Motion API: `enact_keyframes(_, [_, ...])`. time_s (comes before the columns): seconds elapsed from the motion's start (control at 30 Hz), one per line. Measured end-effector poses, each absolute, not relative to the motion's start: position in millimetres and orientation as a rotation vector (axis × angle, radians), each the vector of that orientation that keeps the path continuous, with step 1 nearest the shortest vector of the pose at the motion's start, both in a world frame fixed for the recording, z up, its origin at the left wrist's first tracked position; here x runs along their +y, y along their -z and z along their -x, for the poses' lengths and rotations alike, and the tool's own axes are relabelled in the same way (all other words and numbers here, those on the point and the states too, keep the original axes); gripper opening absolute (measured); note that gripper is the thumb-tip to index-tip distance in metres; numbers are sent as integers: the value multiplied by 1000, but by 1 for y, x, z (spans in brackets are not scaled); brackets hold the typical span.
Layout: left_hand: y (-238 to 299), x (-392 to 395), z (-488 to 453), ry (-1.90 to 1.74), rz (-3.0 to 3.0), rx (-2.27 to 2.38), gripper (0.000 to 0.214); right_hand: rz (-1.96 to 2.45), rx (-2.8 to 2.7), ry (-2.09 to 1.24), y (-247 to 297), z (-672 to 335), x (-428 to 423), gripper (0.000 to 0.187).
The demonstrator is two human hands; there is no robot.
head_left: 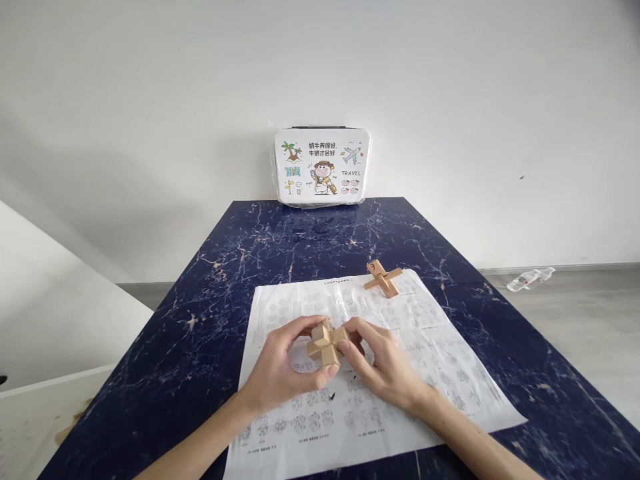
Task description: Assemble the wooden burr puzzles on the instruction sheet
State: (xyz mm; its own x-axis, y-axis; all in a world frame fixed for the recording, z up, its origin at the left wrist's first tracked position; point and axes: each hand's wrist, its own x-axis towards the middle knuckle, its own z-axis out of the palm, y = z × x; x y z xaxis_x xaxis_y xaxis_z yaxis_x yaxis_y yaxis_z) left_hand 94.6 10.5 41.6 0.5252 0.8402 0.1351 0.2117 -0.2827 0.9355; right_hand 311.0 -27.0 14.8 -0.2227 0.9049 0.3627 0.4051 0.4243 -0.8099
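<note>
Both hands hold a wooden interlocking puzzle [327, 343] just above a printed instruction sheet [440, 373] on a dark blue marbled table [210, 300]. My left hand [283, 367] wraps its fingers round the puzzle's left side, thumb under it. My right hand [383, 367] pinches the puzzle's right side with fingertips. A second wooden cross-shaped puzzle [383, 278] lies on the sheet's far right corner, apart from both hands.
A white case with cartoon travel pictures [323, 167] stands against the wall at the table's far edge. A crumpled plastic bottle [530, 278] lies on the grey floor at right. A white surface [45, 413] sits left of the table.
</note>
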Motion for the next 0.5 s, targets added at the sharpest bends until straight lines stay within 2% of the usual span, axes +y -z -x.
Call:
enact_keyframes(0.13, [-40, 9, -94, -760, -1874, 832, 57, 1120, -1901, -752, -13, -315, -26, 37])
enact_keyframes(0.3, [-39, 7, -94, -749, -1886, 807, 59, 1107, -1917, -795, -9, -316, -27, 41])
enact_keyframes(0.5, [-41, 10, -93, -583, -1705, 707, 36, 1138, -1876, -825, -6, -311, -28, 41])
